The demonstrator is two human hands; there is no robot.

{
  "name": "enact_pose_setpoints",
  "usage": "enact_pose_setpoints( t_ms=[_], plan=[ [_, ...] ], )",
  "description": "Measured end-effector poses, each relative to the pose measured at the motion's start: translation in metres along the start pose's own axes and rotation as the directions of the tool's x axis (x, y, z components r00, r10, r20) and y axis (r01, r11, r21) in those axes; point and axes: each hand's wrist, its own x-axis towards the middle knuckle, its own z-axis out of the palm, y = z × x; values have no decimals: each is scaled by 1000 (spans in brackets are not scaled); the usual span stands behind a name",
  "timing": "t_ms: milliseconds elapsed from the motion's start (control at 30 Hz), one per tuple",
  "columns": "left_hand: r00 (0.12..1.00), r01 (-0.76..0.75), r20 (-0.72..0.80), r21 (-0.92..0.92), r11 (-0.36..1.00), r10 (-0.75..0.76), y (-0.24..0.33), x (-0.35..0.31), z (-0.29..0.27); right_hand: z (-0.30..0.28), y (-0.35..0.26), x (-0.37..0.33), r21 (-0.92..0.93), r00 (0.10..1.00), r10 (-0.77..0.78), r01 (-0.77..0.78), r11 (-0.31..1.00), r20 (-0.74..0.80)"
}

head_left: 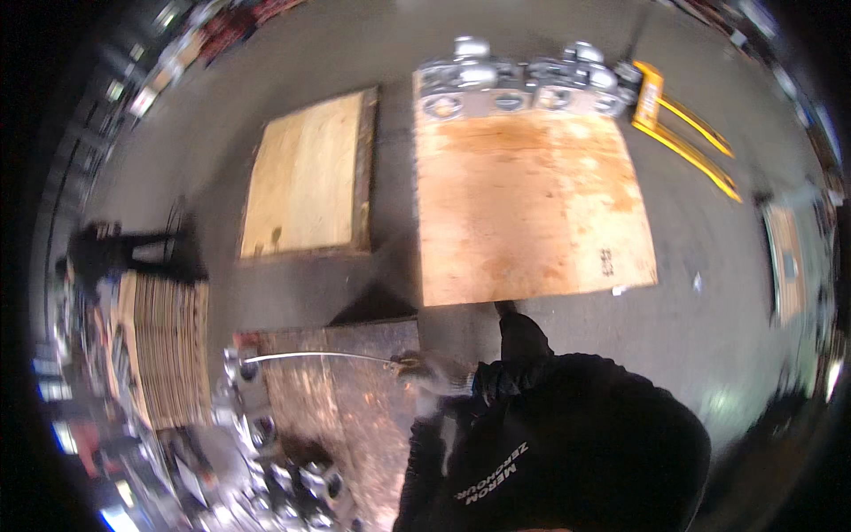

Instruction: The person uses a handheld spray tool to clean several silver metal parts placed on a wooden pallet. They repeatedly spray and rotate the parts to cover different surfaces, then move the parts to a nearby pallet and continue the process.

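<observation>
Black top (pixel 585 417) with white print fills the lower right, its sleeve (pixel 498 379) leading to a blurred hand (pixel 436 376) at the near end of a thin, pale rod (pixel 319 355). I cannot tell whether this hand is left or right, or clamped on the rod. The rod reaches left over a worn brown board (pixel 377 426), its far end beside shiny metal parts (pixel 260 432). A yellow pallet truck (pixel 650 97) stands beyond.
</observation>
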Motion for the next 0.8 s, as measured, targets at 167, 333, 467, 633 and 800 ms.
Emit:
enact_pose_setpoints(
  t_ms=[167, 333, 467, 633, 800],
  plan=[
    [830, 411, -447, 85, 908, -334, 93, -35, 39, -78, 8, 28, 210, 924, 33, -121, 970, 380],
    [611, 228, -689, -318, 920, -390, 98, -79, 47, -213, 63, 22, -461, 945, 320, -254, 850, 69],
    [347, 225, -843, -349, 910, -410, 29, -146, 29, -298, 120, -4, -620, 906, 407, -387, 682, -118],
    [257, 381, -778, -463, 800, -573, -16, -154, 25, -438, 197, -30, -271, 824, 463, -551, 790, -326],
    [466, 408, -671, -415, 813, -577, -91, -237, 24, -493, 198, -6, 91, 613, 697, -723, 685, -371]
  ],
)
